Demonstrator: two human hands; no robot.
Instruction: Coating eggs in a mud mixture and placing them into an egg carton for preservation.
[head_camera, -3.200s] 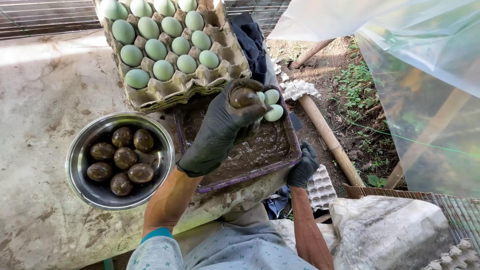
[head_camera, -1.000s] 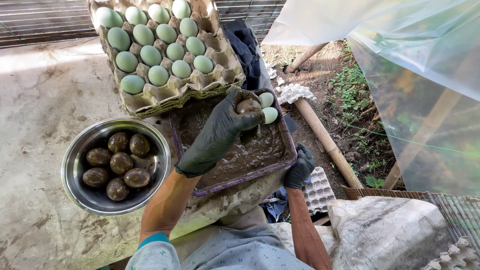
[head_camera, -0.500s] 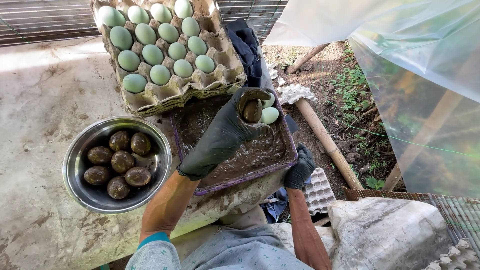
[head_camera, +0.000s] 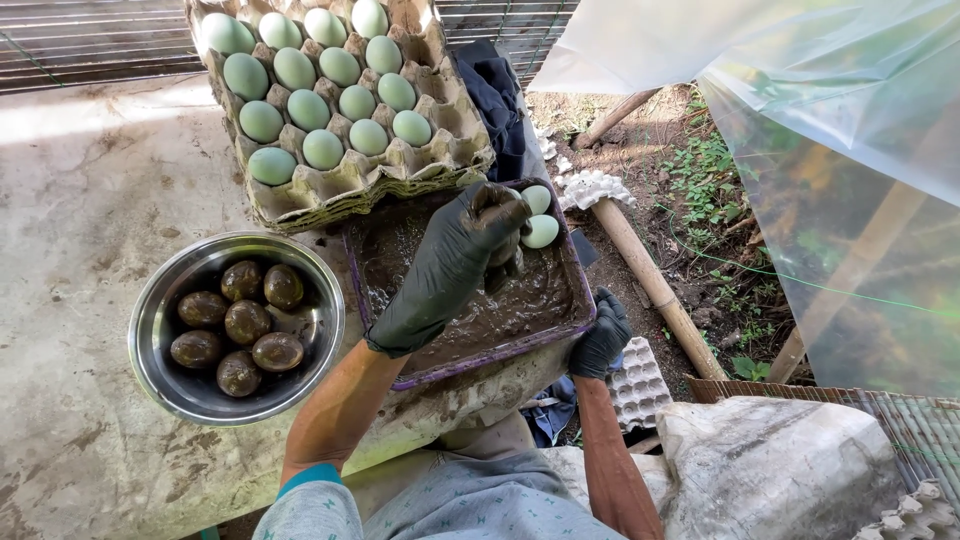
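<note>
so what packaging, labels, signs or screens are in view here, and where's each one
No labels, signs or screens show.
Brown pulp-card egg tray stack: top centre on the concrete slab, square, dimpled, holding pale green eggs.
White moulded egg tray: on the ground right of the mud tub, bumpy.
Second white egg tray: below the right hand, partly hidden.
Clear plastic sheet: upper right, draped.

You're working in bright daylight: sun glares off the concrete table toward ten o'clock and the plastic sheet at two o'clock. Soft shadow covers the centre. Focus stays sharp; edges bow slightly.
</note>
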